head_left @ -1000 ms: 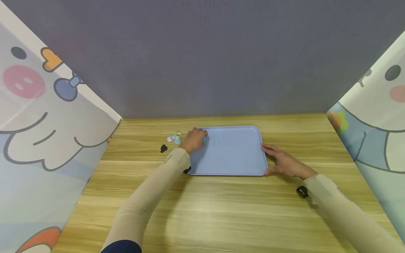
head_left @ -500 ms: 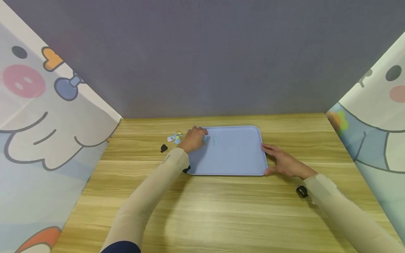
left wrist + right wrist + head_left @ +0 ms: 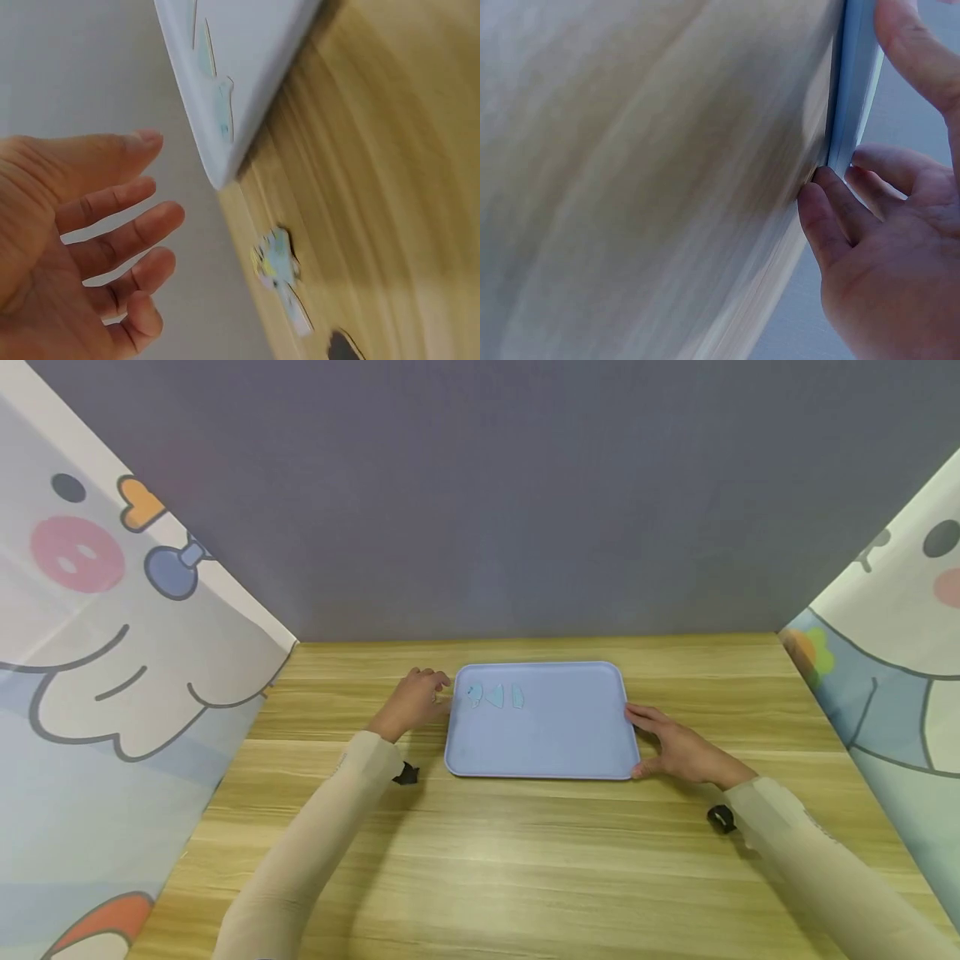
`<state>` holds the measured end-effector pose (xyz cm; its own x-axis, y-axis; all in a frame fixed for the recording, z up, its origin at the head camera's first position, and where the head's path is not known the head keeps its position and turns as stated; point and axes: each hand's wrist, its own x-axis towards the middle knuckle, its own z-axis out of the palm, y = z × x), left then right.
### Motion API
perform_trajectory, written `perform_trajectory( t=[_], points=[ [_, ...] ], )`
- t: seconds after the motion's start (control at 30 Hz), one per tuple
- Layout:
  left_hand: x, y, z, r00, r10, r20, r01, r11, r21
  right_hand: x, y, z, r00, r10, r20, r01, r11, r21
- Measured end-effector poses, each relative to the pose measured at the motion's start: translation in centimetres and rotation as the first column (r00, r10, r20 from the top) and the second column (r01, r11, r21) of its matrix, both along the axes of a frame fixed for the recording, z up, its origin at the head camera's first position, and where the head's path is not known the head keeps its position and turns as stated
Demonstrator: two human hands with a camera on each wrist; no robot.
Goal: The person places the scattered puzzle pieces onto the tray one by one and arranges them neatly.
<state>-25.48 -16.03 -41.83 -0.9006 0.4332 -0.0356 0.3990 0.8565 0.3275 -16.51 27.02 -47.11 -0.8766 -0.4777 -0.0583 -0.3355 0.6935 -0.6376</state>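
A light blue rectangular tray [image 3: 562,727] holds three flat light blue cutout pieces near its far left corner: a rounded one [image 3: 475,695] with dark marks, a wedge-shaped one [image 3: 496,696] and a narrow one [image 3: 517,696]. Just left of the tray, my left hand [image 3: 411,703] hovers with loosely bent fingers and nothing in them. In the left wrist view, a small pile of blue and yellow cutouts [image 3: 276,259] lies on the table below that hand; the head view hides it. My right hand [image 3: 678,752] touches the tray's right edge with thumb and fingers spread.
The wood-grain table [image 3: 540,860] ends at a grey back wall [image 3: 525,510]. Cartoon-printed panels [image 3: 90,660] stand at both sides. In the left wrist view, a pale strip [image 3: 298,311] and part of a black piece [image 3: 343,346] lie near the pile.
My left hand has lifted off the tray's left part and moved left over the table, leaving the rounded piece beside the other two. My right hand stays at the tray's edge.
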Motion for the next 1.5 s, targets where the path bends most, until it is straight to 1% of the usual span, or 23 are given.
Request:
perform_trajectory(
  t=[0.17, 0.23, 0.47, 0.6, 0.73, 0.83, 0.9, 0.97, 1.13, 1.2, 1.33, 1.37, 1.5],
  points=[
    [1.4, -2.1, -0.5, 1.000, -0.007, 0.030, 0.005, 0.999, 0.046, 0.0, 0.0, 0.0, 1.000, 0.001, -0.004, -0.001, 1.000, -0.002],
    [1.9, -2.9, -0.9, 0.999, -0.019, 0.030, 0.017, 0.999, 0.043, 0.0, 0.0, 0.0, 1.000, 0.002, -0.005, -0.002, 1.000, -0.005],
    [3.8, -5.1, -2.1, 0.997, -0.003, 0.077, 0.000, 0.999, 0.037, 0.1, 0.0, 0.0, 1.000, 0.010, -0.018, -0.010, 1.000, -0.007],
    [4.7, -5.7, -2.5, 0.995, -0.013, 0.094, 0.013, 1.000, -0.004, 0.1, 0.1, -0.1, 1.000, 0.009, -0.022, -0.009, 1.000, -0.009],
    [5.6, -6.1, -2.4, 0.992, -0.036, 0.123, 0.043, 0.998, -0.056, 0.2, 0.0, -0.1, 1.000, 0.013, -0.022, -0.014, 1.000, -0.017],
    [6.2, -6.5, -2.5, 0.986, -0.063, 0.154, 0.077, 0.993, -0.085, 0.2, 0.0, -0.1, 1.000, 0.015, -0.020, -0.015, 1.000, -0.018],
    [6.5, -6.9, -2.7, 0.983, -0.090, 0.159, 0.105, 0.991, -0.088, 0.2, 0.0, -0.1, 1.000, 0.014, -0.019, -0.014, 1.000, -0.014],
    [6.7, -7.1, -2.9, 0.980, -0.115, 0.160, 0.128, 0.989, -0.070, 0.2, 0.0, -0.1, 1.000, 0.011, -0.016, -0.011, 1.000, -0.011],
    [7.0, -7.4, -2.9, 0.974, -0.196, 0.114, 0.197, 0.980, 0.006, 0.2, 0.0, 0.0, 1.000, 0.007, -0.006, -0.007, 1.000, -0.009],
    [7.0, -7.4, -2.9, 0.973, -0.206, 0.101, 0.205, 0.979, 0.022, 0.2, 0.0, 0.0, 1.000, 0.007, -0.007, -0.007, 1.000, -0.011],
    [6.5, -7.3, -3.3, 0.978, -0.180, 0.102, 0.178, 0.984, 0.030, 0.2, 0.0, 0.0, 1.000, 0.006, -0.013, -0.007, 1.000, -0.011],
    [6.4, -7.2, -3.4, 0.980, -0.159, 0.116, 0.156, 0.987, 0.029, 0.2, 0.1, 0.0, 1.000, 0.006, -0.015, -0.006, 1.000, -0.010],
    [5.9, -6.9, -3.5, 0.982, -0.135, 0.133, 0.137, 0.991, -0.009, 0.2, 0.0, -0.1, 1.000, 0.008, -0.019, -0.008, 1.000, -0.016]
  ],
)
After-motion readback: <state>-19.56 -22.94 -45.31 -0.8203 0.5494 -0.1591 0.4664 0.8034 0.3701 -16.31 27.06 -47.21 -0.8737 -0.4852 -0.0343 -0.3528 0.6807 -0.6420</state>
